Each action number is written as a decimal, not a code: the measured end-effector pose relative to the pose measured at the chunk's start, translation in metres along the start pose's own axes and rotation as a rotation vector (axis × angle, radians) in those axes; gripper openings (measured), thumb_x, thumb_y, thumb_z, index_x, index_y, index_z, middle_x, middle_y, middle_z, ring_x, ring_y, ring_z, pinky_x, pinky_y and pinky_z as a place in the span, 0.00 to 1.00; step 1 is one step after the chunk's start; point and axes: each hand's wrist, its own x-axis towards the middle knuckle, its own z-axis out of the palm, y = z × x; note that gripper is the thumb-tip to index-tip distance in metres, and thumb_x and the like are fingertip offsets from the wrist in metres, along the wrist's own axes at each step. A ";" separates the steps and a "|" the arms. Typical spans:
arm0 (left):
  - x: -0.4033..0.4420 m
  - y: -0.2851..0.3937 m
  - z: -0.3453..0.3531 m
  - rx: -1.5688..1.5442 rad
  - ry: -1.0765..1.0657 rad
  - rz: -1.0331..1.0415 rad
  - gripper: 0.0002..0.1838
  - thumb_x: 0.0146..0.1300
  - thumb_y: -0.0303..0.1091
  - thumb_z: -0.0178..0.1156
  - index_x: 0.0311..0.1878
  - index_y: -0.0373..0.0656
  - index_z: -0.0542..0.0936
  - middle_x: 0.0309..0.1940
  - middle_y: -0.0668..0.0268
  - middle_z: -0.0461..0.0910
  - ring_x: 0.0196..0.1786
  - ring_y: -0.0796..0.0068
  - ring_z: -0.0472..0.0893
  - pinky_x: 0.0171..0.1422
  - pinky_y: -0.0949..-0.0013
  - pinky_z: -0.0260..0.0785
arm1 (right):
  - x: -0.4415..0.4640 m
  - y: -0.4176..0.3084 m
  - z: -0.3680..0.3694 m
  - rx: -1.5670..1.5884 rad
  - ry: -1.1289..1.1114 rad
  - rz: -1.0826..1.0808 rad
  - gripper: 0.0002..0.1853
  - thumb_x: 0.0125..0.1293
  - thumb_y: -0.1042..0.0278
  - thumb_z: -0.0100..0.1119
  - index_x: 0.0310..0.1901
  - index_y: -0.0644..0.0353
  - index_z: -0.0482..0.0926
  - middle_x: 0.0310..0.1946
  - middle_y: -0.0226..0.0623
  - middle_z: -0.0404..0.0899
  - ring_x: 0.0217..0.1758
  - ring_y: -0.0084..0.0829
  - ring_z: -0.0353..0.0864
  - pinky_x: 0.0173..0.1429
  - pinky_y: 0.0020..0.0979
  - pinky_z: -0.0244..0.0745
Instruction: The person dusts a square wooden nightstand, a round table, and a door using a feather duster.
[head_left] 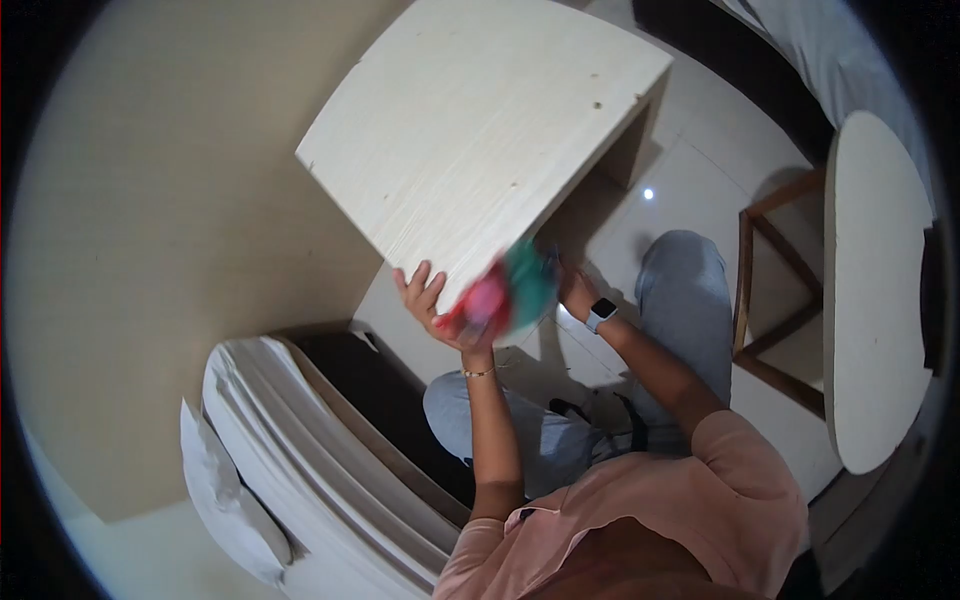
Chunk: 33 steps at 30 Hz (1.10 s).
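Observation:
A low pale wooden table (490, 130) with a slightly curved edge stands in front of me. My left hand (430, 300) rests on its near corner, fingers spread over the edge, a bracelet at the wrist. A red, pink and green object (525, 285), smeared by motion, is between my hands and covers part of the left palm; its kind cannot be made out. My right hand (577, 290), with a watch (600, 314) on the wrist, is closed at the green side of that object. Its fingertips are partly hidden.
A half-round pale board (875, 290) with a brown wooden frame (750, 290) stands at right. White bedding (310, 460) on a dark base is at left, by a beige wall panel (180, 240). My bent knees are over the tiled floor (700, 170).

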 end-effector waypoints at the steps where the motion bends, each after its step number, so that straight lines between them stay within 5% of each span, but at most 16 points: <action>1: 0.000 -0.001 -0.004 -0.060 -0.021 -0.041 0.29 0.64 0.54 0.28 0.40 0.40 0.72 0.46 0.55 0.72 0.61 0.51 0.60 0.67 0.46 0.41 | 0.002 -0.007 -0.007 -0.038 0.029 0.005 0.15 0.50 0.79 0.45 0.42 0.65 0.71 0.36 0.53 0.72 0.39 0.51 0.71 0.46 0.45 0.66; 5: 0.005 0.013 -0.007 -0.184 -0.016 -0.163 0.33 0.63 0.57 0.26 0.42 0.39 0.73 0.48 0.55 0.71 0.62 0.52 0.59 0.67 0.48 0.40 | 0.003 -0.014 -0.009 -0.009 -0.067 -0.017 0.17 0.57 0.78 0.41 0.49 0.69 0.66 0.43 0.58 0.68 0.48 0.54 0.67 0.54 0.41 0.63; 6: 0.005 0.015 -0.006 -0.195 0.007 -0.184 0.33 0.63 0.57 0.25 0.43 0.38 0.73 0.48 0.54 0.71 0.62 0.52 0.59 0.68 0.49 0.40 | 0.011 -0.015 -0.011 -0.052 -0.323 0.162 0.14 0.58 0.78 0.40 0.47 0.69 0.66 0.43 0.56 0.68 0.47 0.54 0.67 0.52 0.41 0.63; 9: -0.005 0.012 -0.008 -0.366 0.075 -0.276 0.35 0.62 0.59 0.27 0.51 0.36 0.67 0.53 0.52 0.68 0.62 0.55 0.59 0.67 0.52 0.44 | 0.011 0.026 0.001 0.083 -0.075 -0.164 0.12 0.57 0.77 0.43 0.44 0.68 0.67 0.42 0.54 0.69 0.44 0.53 0.66 0.50 0.43 0.63; 11: -0.012 0.012 -0.001 -0.585 0.225 -0.382 0.35 0.62 0.59 0.29 0.56 0.36 0.64 0.54 0.52 0.66 0.62 0.58 0.60 0.66 0.54 0.47 | 0.027 0.013 -0.031 -0.228 -0.149 -0.101 0.14 0.53 0.77 0.46 0.43 0.65 0.68 0.39 0.51 0.69 0.42 0.49 0.67 0.49 0.44 0.63; 13: -0.020 0.000 -0.011 -0.590 0.145 -0.455 0.36 0.62 0.59 0.31 0.59 0.35 0.59 0.56 0.53 0.65 0.60 0.61 0.63 0.62 0.58 0.55 | 0.036 0.027 -0.043 -0.237 -0.128 -0.121 0.14 0.51 0.77 0.47 0.42 0.63 0.69 0.37 0.50 0.69 0.41 0.48 0.67 0.49 0.45 0.62; 16: -0.036 -0.017 -0.028 -0.519 0.018 -0.581 0.33 0.64 0.56 0.32 0.57 0.34 0.62 0.54 0.53 0.67 0.53 0.63 0.70 0.55 0.62 0.61 | 0.048 0.049 -0.051 -0.409 0.215 -0.581 0.12 0.51 0.76 0.46 0.39 0.61 0.71 0.33 0.48 0.69 0.39 0.46 0.67 0.45 0.44 0.62; 20: -0.077 -0.066 -0.041 -0.400 -0.279 -0.721 0.25 0.67 0.45 0.33 0.49 0.32 0.71 0.46 0.53 0.72 0.42 0.67 0.76 0.44 0.69 0.69 | 0.071 0.068 -0.080 -0.651 -0.306 -0.489 0.11 0.54 0.69 0.43 0.39 0.56 0.72 0.28 0.40 0.69 0.34 0.40 0.67 0.42 0.42 0.59; 24: -0.083 -0.091 -0.034 -0.099 -0.469 -0.804 0.15 0.66 0.36 0.42 0.43 0.35 0.75 0.39 0.56 0.74 0.34 0.70 0.78 0.32 0.73 0.72 | 0.074 0.065 -0.090 -0.692 -0.192 -0.390 0.08 0.51 0.74 0.45 0.35 0.60 0.70 0.29 0.41 0.69 0.36 0.41 0.66 0.43 0.40 0.59; 33: -0.112 -0.116 -0.034 -0.007 -0.688 -0.878 0.10 0.59 0.30 0.49 0.42 0.40 0.76 0.37 0.56 0.75 0.27 0.66 0.76 0.37 0.68 0.69 | 0.069 0.081 -0.060 -1.048 -0.375 -0.355 0.12 0.56 0.65 0.43 0.39 0.56 0.72 0.34 0.38 0.72 0.40 0.36 0.68 0.41 0.40 0.60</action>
